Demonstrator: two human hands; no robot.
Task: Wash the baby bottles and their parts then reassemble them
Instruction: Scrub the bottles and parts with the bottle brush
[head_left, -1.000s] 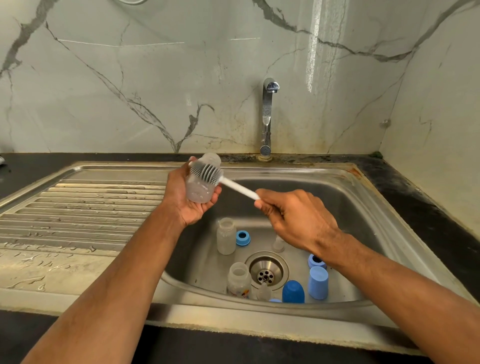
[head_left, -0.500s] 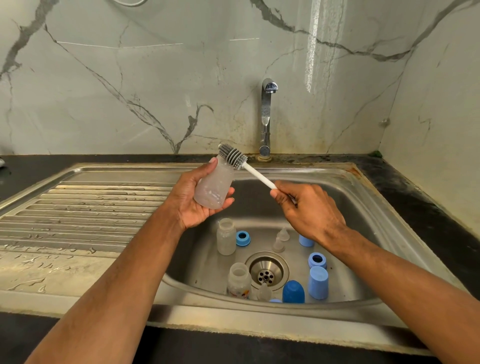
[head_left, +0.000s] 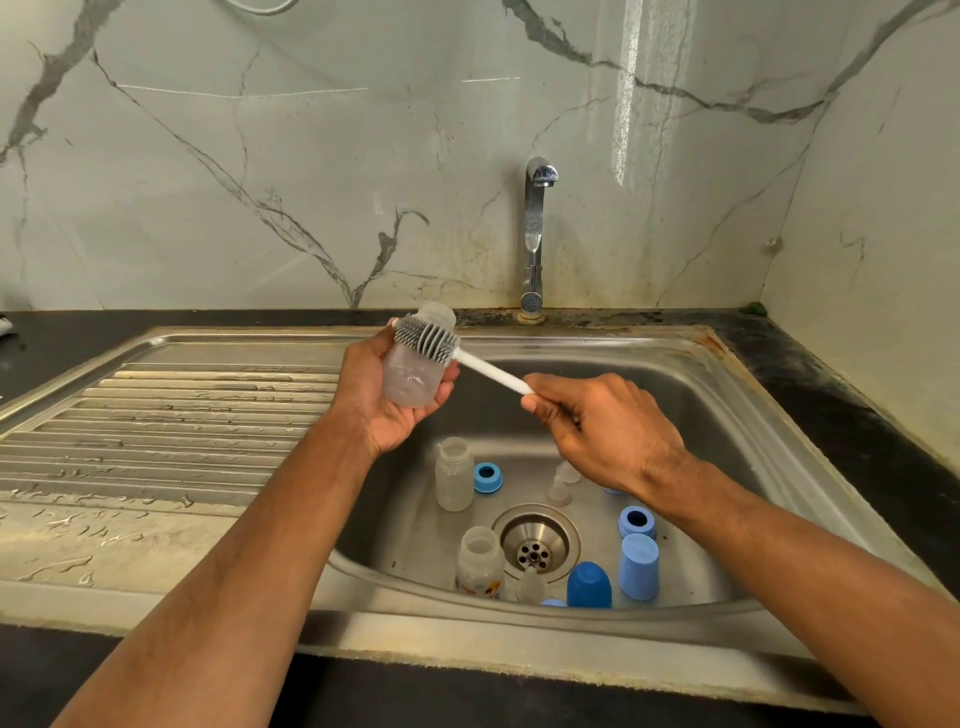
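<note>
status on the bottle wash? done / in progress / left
Done: nothing reassembled; no finished parts on the drainboard. In hand: left hand holds a bottle; right hand works the brush over its outside. Left: two bottles, blue rings, caps, nipples in the sink.

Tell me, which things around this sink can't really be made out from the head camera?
- A pale blue piece at the basin's near edge: mostly hidden by the sink rim.
- A blue part: nearly all covered by the right hand.
- Print on the near bottle: too small to read.
- A white object on the counter: cut off by the left frame edge.
</note>
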